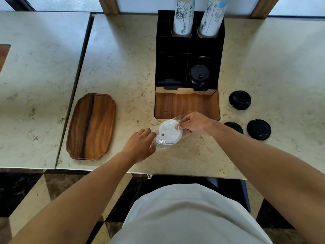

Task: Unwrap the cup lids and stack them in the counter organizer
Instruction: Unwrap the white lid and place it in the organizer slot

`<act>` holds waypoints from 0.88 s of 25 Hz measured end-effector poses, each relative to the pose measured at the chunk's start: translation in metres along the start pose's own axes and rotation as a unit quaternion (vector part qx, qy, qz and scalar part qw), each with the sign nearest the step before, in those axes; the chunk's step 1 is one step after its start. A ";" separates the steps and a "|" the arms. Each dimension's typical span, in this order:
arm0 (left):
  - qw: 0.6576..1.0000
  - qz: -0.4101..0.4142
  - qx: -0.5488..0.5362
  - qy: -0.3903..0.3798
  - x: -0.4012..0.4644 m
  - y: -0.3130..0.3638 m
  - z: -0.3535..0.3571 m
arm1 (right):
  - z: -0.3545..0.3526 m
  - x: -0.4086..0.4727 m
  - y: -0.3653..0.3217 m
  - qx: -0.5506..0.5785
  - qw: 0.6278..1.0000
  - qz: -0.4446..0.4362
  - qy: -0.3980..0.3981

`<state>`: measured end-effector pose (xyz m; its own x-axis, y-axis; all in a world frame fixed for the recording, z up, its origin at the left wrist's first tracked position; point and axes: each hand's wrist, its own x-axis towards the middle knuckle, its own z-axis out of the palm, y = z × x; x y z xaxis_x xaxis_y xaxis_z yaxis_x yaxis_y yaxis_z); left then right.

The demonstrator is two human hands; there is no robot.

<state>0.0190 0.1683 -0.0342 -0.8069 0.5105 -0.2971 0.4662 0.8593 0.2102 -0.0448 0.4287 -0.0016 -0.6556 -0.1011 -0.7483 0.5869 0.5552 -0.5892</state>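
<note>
Two bare hands meet over a pale marble surface (123, 67), working at a small stack of white cup lids (169, 132) wrapped in a clear plastic sleeve (158, 141). The package lies near the front edge, just in front of a black counter organizer (190, 55). The left hand (140, 145) has its grip closed on the loose plastic at the near end of the package, while the right hand (195, 124) pinches the far rim of the lids through the wrap. Inside the organizer, a stack of black lids (199, 74) sits in the front right compartment, and two tall sleeves of paper cups (183, 16) stand in the back. Three more black lids (240, 100) lie loose to the right of it, and a wooden tray (91, 126) rests to the left. The unwrapping step looks to be under way, with the white lids not yet freed. Next, the plastic likely needs pulling apart or sliding off while the lids are held steady, before they can go into the organizer.
</note>
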 end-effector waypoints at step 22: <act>0.956 -0.289 -0.056 0.006 -0.022 -0.032 -0.011 | -0.005 0.011 0.011 0.205 0.974 0.045 0.082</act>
<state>0.0180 0.1295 -0.0239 -0.9226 -0.0497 -0.3825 -0.0999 0.9886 0.1125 -0.0480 0.4382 -0.0149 -0.6397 0.0846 -0.7640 0.7643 0.1754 -0.6205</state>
